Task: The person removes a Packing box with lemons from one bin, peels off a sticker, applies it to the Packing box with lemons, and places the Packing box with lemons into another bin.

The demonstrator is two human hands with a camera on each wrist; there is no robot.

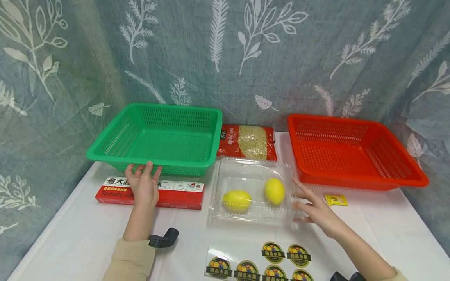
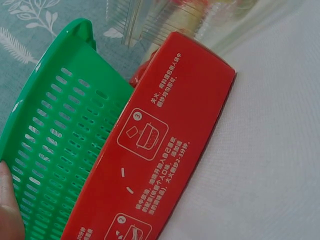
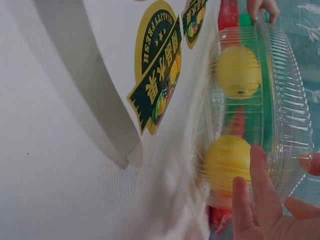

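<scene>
I see the clear plastic clamshell box [image 1: 254, 191] mid-counter, two lemons [image 1: 274, 191] inside. My right hand [image 1: 314, 208] touches its right edge, fingers [image 3: 265, 187] straight and released. My left hand [image 1: 144, 186] lies flat, fingers extended, on the red tomato-sauce box [image 1: 175, 193] against the green basket [image 1: 158, 136]. The white-clothed counter [image 1: 70, 234] also holds an orange-red basket [image 1: 351, 150], a pasta bag [image 1: 246, 142] and a sticker sheet [image 1: 260, 261]; leaf-print curtain [image 1: 246, 50] behind.

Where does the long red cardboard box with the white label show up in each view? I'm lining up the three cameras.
Head: the long red cardboard box lies left of centre, in front of the green plastic basket, partly under the left hand.
Left wrist: it fills the centre diagonally.
Right wrist: only a red sliver at the top edge, probably it.
Shared landmark: the green plastic basket.
</scene>
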